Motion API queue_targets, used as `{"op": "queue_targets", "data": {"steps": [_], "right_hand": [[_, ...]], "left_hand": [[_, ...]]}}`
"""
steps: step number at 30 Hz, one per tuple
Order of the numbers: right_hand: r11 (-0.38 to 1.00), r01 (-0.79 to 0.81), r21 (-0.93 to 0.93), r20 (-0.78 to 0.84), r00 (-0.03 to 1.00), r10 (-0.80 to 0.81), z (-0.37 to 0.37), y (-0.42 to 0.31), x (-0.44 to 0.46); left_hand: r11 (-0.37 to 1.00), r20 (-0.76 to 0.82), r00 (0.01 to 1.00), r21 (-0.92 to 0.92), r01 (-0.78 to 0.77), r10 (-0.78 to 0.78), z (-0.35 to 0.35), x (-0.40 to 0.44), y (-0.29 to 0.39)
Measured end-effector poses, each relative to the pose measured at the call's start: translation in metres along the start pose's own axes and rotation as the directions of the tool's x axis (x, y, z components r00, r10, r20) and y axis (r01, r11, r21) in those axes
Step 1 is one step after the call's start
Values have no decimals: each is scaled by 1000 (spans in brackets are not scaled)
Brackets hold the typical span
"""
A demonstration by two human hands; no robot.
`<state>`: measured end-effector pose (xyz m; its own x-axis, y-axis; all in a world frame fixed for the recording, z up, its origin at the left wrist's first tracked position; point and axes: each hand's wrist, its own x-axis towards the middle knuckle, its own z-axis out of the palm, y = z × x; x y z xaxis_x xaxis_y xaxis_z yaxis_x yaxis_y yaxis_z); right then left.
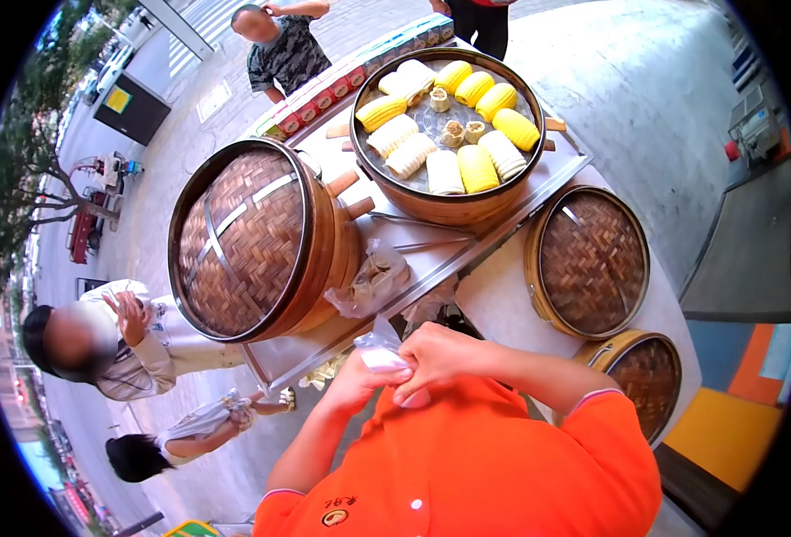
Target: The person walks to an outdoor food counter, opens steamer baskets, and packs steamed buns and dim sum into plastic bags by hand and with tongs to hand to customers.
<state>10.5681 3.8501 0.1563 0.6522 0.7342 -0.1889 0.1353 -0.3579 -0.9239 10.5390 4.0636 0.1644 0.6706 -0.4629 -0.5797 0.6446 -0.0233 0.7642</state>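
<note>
Head view: left hand (357,381) and right hand (440,356) meet, fingers closed on a plastic bag (380,352); from it, the covered steamer (245,243) lies at ten o'clock, the corn steamer (449,211) between twelve and one.

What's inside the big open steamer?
Inside the open steamer are yellow rolls, white rolls and a few small open-topped dumplings. Its floor shows between them, but the bits right underneath each one are covered.

Grey paving (606,80); leafy tree (29,166); white-striped crossing (194,36); daylight.
</note>
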Motion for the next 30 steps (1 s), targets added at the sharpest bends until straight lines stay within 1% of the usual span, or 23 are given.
{"op": "queue_targets", "data": {"steps": [2, 4, 5, 6, 7, 8, 10, 12, 13, 14, 15, 16, 17, 18, 20, 21, 22, 24, 26, 27, 28, 29, 30], "right_hand": [[1000, -12, 6, -4, 1000, 12, -17, 5, -11], [995, -48, 86, -214, 975, 66, -36, 15, -26], [999, -51, 13, -296, 954, 53, -49, 22, -33], [996, -61, -59, -375, 926, 34, -62, 29, -41], [990, -128, -53, -392, 915, 97, -73, 34, -47], [991, -123, -51, -390, 916, 94, -75, 38, -45], [988, -147, -53, -450, 886, 108, -74, 48, -42], [983, -118, -142, -583, 812, 13, -71, 25, -36], [954, 18, -300, -680, 697, -227, -74, 6, -35], [922, 82, -378, -704, 621, -344, -77, -4, -37], [877, 129, -462, -714, 533, -454, -79, -14, -39], [792, 258, -554, -582, 559, -590, -80, -20, -43], [740, 325, -589, -511, 560, -652, -73, -15, -46], [685, 392, -614, -435, 556, -708, -68, -10, -48], [650, 432, -625, -348, 591, -728, -51, 17, -49], [705, 417, -573, -391, 617, -683, -50, 20, -50], [706, 419, -571, -393, 615, -683, -49, 22, -49], [933, 324, -154, -572, 741, -352, -50, 20, -45], [922, 383, -64, -606, 718, -341, -54, 27, -39], [892, 404, 202, -593, 775, -217, -54, 33, -38], [799, 398, 450, -547, 831, -106, -56, 36, -38], [552, 332, 765, -439, 896, 69, -59, 37, -40], [393, 338, 855, -389, 920, 55, -64, 53, -38]], "left_hand": [[999, -45, 998, 1, 32, -32, -8, 7, -2], [960, -124, 992, 274, 59, -26, -44, 13, -24], [805, -283, 959, 567, 174, -8, -44, 10, -16], [803, -286, 958, 569, 177, -8, -41, 11, -15], [537, -312, 853, 842, 44, 419, -37, 13, -15], [159, -152, 630, 986, 44, 762, -31, 15, -15], [125, -56, 603, 990, -73, 796, -10, 27, -8], [742, -306, 879, 666, -77, 366, 8, 35, -11], [741, -311, 877, 668, -73, 367, 12, 38, -8], [928, -311, 936, 370, -39, 163, 17, 41, -2], [999, -237, 971, 32, 40, -31, 21, 43, 5], [941, -99, 976, -302, 154, -192, 26, 42, 13], [844, -105, 959, -507, 175, -262, 33, 38, 24], [732, -4, 977, -662, 158, -214, 34, 36, 42], [686, -96, 995, -723, -82, 18, 36, 44, 66], [598, 94, 962, -797, -82, 258, 27, 49, 68], [605, 68, 951, -785, -136, 303, 23, 55, 71], [544, -5, 914, -802, -246, 406, 44, 68, 101], [563, -18, 790, -692, -452, 612, 43, 108, 116], [641, 25, 765, -562, -522, 644, 41, 128, 124], [695, 77, 739, -416, -586, 670, 38, 149, 131], [747, 25, 794, -358, -560, 607, 38, 167, 135], [816, 87, 817, -182, -549, 569, 39, 182, 145]]}}
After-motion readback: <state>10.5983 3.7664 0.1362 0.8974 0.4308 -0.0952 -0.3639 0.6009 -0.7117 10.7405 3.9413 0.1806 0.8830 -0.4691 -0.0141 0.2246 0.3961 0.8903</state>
